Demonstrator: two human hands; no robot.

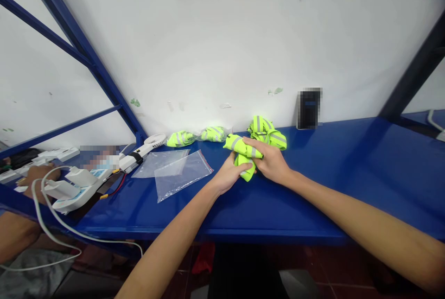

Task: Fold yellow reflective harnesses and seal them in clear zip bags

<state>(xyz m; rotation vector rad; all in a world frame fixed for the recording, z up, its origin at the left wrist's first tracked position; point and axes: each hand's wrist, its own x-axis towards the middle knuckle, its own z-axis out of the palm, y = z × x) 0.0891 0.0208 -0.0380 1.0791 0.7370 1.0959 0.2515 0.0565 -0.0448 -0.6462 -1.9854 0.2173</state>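
A neon-yellow reflective strap (pixel 243 147) with grey stripes is bunched into a partly folded bundle between my two hands, just above the blue table. My left hand (pixel 227 174) grips its lower hanging part from the left, thumb across the front. From the right, my right hand (pixel 271 160) closes over the upper part with its fingers on top. Right behind them lies a loose pile of similar yellow strap (pixel 267 133). Two clear bags with yellow straps inside, one bag (pixel 181 138) and another bag (pixel 212 134), rest near the wall.
Flat clear zip bags (pixel 182 174) lie left of my hands. Beyond them are a white handheld fan (pixel 153 141) and a power strip (pixel 83 190) with cables. A dark phone-like object (pixel 308 109) leans on the wall. Another person's hand (pixel 38 178) is at far left.
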